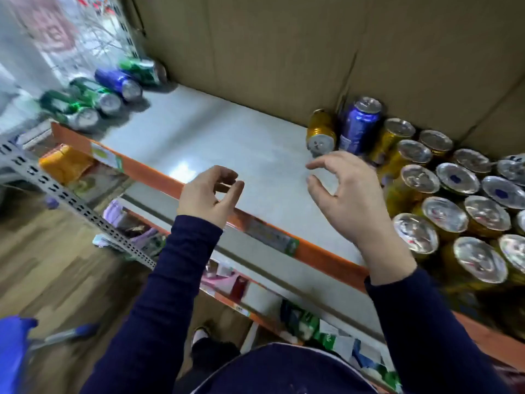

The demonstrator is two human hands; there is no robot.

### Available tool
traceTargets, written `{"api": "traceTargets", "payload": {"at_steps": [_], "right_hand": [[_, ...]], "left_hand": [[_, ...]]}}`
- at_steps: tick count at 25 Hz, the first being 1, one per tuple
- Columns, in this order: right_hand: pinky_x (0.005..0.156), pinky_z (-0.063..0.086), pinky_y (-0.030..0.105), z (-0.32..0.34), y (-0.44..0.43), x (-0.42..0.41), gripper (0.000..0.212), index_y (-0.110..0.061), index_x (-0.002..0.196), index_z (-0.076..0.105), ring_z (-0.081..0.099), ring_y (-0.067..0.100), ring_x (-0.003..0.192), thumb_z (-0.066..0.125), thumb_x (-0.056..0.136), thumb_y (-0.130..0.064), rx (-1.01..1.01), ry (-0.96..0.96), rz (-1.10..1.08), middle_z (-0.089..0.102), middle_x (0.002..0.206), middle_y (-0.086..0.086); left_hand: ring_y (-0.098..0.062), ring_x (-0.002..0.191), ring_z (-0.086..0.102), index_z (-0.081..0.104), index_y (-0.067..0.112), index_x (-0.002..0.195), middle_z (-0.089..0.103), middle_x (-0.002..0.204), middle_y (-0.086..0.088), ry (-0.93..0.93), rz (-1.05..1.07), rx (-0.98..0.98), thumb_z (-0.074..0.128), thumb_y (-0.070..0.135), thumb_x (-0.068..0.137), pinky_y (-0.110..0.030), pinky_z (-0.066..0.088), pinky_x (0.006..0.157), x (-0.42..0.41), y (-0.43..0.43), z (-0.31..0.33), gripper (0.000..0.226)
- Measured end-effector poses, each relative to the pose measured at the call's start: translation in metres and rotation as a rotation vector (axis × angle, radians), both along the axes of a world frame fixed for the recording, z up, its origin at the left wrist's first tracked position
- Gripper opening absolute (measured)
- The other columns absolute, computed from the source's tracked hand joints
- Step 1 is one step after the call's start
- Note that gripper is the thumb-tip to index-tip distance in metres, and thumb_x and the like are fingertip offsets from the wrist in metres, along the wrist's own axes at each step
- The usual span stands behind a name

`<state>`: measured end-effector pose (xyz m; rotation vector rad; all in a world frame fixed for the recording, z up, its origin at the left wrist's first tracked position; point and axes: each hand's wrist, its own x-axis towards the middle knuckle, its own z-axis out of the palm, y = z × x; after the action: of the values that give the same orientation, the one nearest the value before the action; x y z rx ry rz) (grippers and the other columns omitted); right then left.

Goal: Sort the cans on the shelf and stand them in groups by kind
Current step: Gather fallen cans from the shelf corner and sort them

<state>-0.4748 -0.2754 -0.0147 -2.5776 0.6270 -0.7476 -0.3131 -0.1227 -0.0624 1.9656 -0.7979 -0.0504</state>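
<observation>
On the grey shelf (pixel 227 137), several gold cans (pixel 443 220) stand packed at the right. One blue can (pixel 359 125) stands at the back of that group, and a gold can (pixel 321 135) lies on its side beside it. At the far left, several green cans (pixel 93 95) and one blue can (pixel 119 82) lie on their sides. My left hand (pixel 208 194) hovers over the shelf's front edge, fingers loosely curled, holding nothing. My right hand (pixel 346 194) hovers just in front of the lying gold can, fingers spread and curved, empty.
A cardboard wall (pixel 284 46) backs the shelf. An orange rail (pixel 159 174) with price labels edges the front. Lower shelves hold packaged goods (pixel 306 322). A perforated metal upright (pixel 56 189) stands at the left, and a blue cart (pixel 14 351) sits on the wooden floor.
</observation>
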Motion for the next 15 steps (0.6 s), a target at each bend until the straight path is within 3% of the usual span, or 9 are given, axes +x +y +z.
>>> {"api": "traceTargets", "payload": {"at_steps": [6,10,15], "right_hand": [[0.087,0.036,0.021,-0.018,0.064,0.137,0.020,-0.013,0.108,0.068,0.057,0.019,0.102,0.063,0.089,-0.019,0.108,0.036,0.027,0.065,0.109,0.003],[0.087,0.037,0.020,-0.029,0.084,0.204,0.024,-0.011,0.110,0.068,0.058,0.018,0.101,0.063,0.089,-0.021,0.182,0.055,0.068,0.066,0.110,0.004],[0.083,0.043,0.025,-0.038,0.077,0.294,0.028,-0.013,0.113,0.067,0.059,0.015,0.100,0.063,0.090,-0.031,0.285,0.115,0.122,0.065,0.111,0.003]], "left_hand": [[-0.010,0.077,0.062,0.066,0.010,0.095,0.067,0.087,0.001,-0.023,0.036,0.086,0.066,0.014,0.085,-0.022,0.049,0.075,0.120,0.082,0.008,0.011],[-0.005,0.078,0.057,0.066,0.012,0.095,0.064,0.085,0.005,-0.068,0.030,0.115,0.066,0.016,0.084,-0.002,0.038,0.072,0.172,0.108,0.002,0.011],[-0.003,0.084,0.053,0.066,0.017,0.098,0.062,0.090,0.010,-0.047,0.087,0.166,0.065,0.022,0.085,-0.005,0.034,0.070,0.228,0.111,-0.010,0.014]]}}
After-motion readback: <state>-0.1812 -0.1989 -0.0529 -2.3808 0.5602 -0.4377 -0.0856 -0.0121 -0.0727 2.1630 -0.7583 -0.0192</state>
